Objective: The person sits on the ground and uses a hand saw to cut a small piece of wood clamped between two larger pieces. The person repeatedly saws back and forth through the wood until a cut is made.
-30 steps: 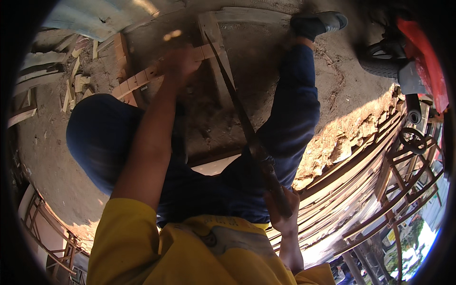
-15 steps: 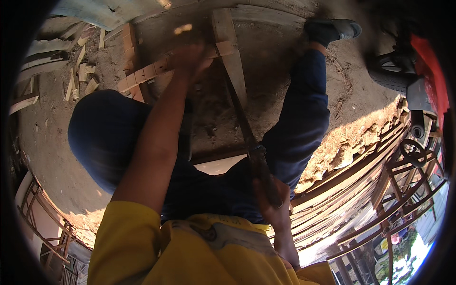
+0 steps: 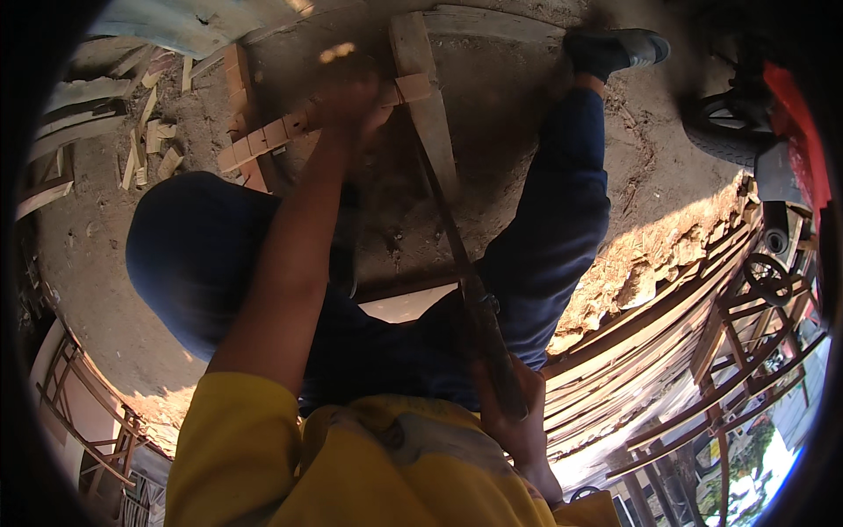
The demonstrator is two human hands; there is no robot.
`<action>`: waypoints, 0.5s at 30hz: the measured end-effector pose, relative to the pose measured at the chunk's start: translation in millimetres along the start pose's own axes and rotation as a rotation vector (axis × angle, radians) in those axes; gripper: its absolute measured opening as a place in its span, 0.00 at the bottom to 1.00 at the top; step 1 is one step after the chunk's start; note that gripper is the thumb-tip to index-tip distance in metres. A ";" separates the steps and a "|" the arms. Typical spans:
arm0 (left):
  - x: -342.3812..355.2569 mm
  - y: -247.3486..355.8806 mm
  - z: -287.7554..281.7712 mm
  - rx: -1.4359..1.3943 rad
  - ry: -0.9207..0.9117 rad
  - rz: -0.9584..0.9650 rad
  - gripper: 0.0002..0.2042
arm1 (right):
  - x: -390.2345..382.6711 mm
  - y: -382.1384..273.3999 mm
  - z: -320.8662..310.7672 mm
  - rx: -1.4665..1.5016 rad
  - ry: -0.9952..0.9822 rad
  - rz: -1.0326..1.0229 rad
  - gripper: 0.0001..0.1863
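Observation:
My left hand, blurred, is closed on a segmented wooden strip near the top middle. The strip lies slanting across a reddish timber and a pale board on the dirt floor. My right hand, low in the view between my thigh and my shirt, grips the handle end of a long, dark, tapered tool. The tool reaches up diagonally to the strip, just right of my left hand, where its far end is hard to make out.
Wood scraps lie at the upper left. A wheel and red sheeting are at the right. Long stacked boards run along the lower right beside curved frames. My shod foot rests near the top right.
Since half a second ago my right hand and the tool have slid down toward my body. My left hand stays on the strip. The whole view shifted slightly right between the first two frames.

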State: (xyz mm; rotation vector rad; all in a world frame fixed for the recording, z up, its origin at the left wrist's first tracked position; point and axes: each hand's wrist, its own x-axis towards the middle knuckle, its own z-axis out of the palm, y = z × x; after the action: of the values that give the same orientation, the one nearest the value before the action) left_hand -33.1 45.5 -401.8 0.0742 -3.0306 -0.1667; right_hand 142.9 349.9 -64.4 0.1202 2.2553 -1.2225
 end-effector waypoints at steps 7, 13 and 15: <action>3.6 18.4 -27.8 0.011 0.115 -0.002 0.25 | 62.0 -2.4 25.7 0.065 -0.080 0.021 0.10; 7.5 14.2 -18.3 -0.057 -0.196 -0.088 0.25 | 9.9 3.0 10.8 0.071 0.067 -0.070 0.06; 6.5 12.0 -22.4 -0.109 -0.174 -0.063 0.23 | 54.3 6.2 28.7 0.046 -0.049 -0.021 0.05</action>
State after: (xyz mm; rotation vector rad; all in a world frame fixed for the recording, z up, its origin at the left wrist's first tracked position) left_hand -37.7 54.7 -377.7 0.1543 -3.1861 -0.3619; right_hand 112.1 320.8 -109.2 0.0838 2.1926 -1.2748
